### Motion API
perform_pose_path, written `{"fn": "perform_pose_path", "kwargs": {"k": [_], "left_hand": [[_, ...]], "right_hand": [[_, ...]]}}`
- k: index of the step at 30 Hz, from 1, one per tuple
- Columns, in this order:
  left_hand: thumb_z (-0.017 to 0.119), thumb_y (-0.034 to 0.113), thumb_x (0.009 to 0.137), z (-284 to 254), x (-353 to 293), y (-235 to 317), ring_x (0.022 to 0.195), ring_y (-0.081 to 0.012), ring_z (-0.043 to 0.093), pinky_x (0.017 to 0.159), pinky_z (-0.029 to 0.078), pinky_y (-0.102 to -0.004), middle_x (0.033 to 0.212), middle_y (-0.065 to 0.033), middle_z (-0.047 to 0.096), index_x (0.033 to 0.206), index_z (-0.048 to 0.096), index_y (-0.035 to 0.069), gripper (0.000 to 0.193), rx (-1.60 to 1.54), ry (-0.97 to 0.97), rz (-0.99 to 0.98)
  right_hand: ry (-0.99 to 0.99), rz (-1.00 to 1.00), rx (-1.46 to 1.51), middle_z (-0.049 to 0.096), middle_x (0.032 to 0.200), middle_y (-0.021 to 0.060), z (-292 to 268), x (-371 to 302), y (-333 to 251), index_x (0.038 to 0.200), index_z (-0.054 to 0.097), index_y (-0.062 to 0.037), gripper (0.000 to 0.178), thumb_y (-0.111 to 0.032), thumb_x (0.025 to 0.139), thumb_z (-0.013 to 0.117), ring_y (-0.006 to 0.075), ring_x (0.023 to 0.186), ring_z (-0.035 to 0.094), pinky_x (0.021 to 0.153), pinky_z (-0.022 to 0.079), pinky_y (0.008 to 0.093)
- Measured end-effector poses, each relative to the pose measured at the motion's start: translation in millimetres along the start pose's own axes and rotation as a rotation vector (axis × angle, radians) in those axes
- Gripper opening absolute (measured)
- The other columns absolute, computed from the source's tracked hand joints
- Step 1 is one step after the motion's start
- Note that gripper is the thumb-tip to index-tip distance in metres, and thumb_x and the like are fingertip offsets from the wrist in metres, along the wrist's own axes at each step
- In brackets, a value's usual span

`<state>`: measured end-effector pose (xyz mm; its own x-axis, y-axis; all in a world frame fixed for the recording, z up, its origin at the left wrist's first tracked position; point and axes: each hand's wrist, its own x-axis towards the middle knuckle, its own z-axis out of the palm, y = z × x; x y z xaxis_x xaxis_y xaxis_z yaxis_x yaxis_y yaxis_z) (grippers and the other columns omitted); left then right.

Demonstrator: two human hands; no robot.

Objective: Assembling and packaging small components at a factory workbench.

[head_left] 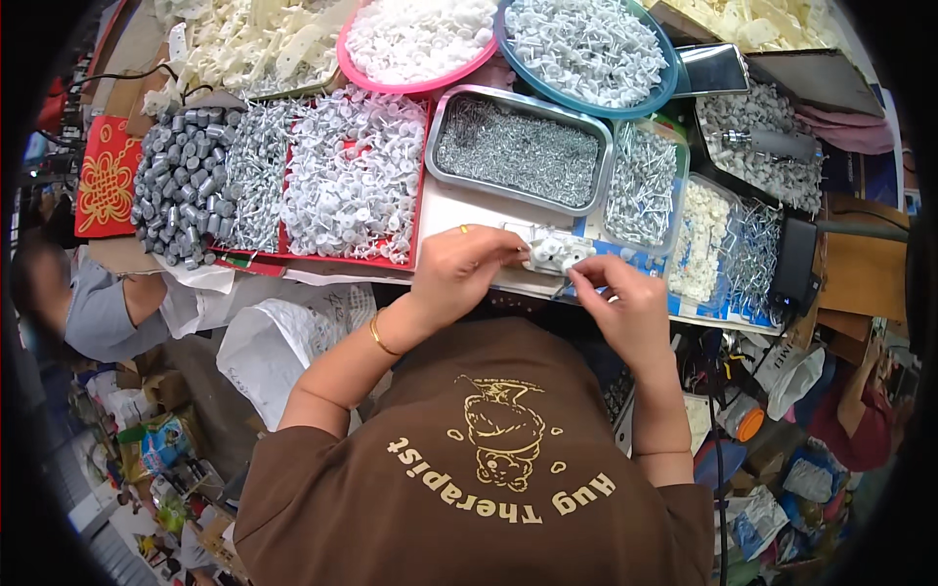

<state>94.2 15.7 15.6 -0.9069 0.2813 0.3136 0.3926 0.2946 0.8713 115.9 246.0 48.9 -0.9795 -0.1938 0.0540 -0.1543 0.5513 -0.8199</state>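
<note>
My left hand (457, 268), with a ring and a gold bracelet, grips a small white plastic fitting (555, 252) at the near edge of the worktable (459, 210). My right hand (625, 305) is beside it on the right, fingertips pinched together and touching the fitting's lower right side. What the fingers pinch is too small to tell. Both forearms rise from a brown shirt at the bottom.
Behind the hands are a metal tray of small nails (518, 148), a red tray of white plastic caps (354, 176), grey cylinders (181, 188), pink (415, 44) and blue (586, 49) bowls of white parts, and clear tubs of nails (640, 186). Other people sit at left (93, 308) and right (850, 415).
</note>
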Motion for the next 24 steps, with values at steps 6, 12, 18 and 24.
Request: {"fn": "perform_pose_path", "kwargs": {"k": [6,12,18,24], "left_hand": [[0.071,-0.007,0.075,4,8,1,0.083,-0.0270,0.071,0.074,0.056,-0.0367,0.086,-0.0108,0.072,0.095,0.071,0.005,0.023,0.197,-0.003,0.181],[0.076,0.014,0.073,5,7,17,0.092,-0.0231,0.059,0.088,0.034,-0.0447,0.094,-0.0011,0.063,0.085,0.069,0.012,0.014,0.508,-0.114,0.384],[0.081,0.019,0.076,3,-2,-3,0.092,-0.0262,0.058,0.089,0.036,-0.0423,0.093,-0.0047,0.061,0.095,0.065,0.010,0.026,0.356,-0.080,0.100],[0.078,0.025,0.084,-25,1,5,0.096,-0.0246,0.060,0.092,0.038,-0.0396,0.100,-0.0039,0.066,0.110,0.066,0.010,0.032,0.325,0.066,0.069]], "right_hand": [[-0.030,-0.188,-0.171,0.072,0.079,0.0118,10,22,2,0.093,0.069,-0.0024,0.012,-0.009,0.086,0.076,0.0230,0.066,0.071,0.059,0.054,0.0317],[-0.108,-0.172,-0.217,0.070,0.078,0.0144,4,28,-5,0.094,0.069,-0.0030,0.013,-0.011,0.086,0.075,0.0280,0.067,0.070,0.059,0.053,0.0370],[0.034,-0.038,-0.037,0.069,0.070,0.0096,-25,86,-35,0.094,0.073,-0.0010,0.016,-0.016,0.089,0.073,0.0103,0.060,0.061,0.057,0.046,0.0266],[0.392,-0.316,-0.580,0.064,0.124,0.0180,-22,247,20,0.129,0.065,-0.0156,0.038,-0.040,0.101,0.056,0.0363,0.116,0.057,0.101,0.039,0.0454]]}}
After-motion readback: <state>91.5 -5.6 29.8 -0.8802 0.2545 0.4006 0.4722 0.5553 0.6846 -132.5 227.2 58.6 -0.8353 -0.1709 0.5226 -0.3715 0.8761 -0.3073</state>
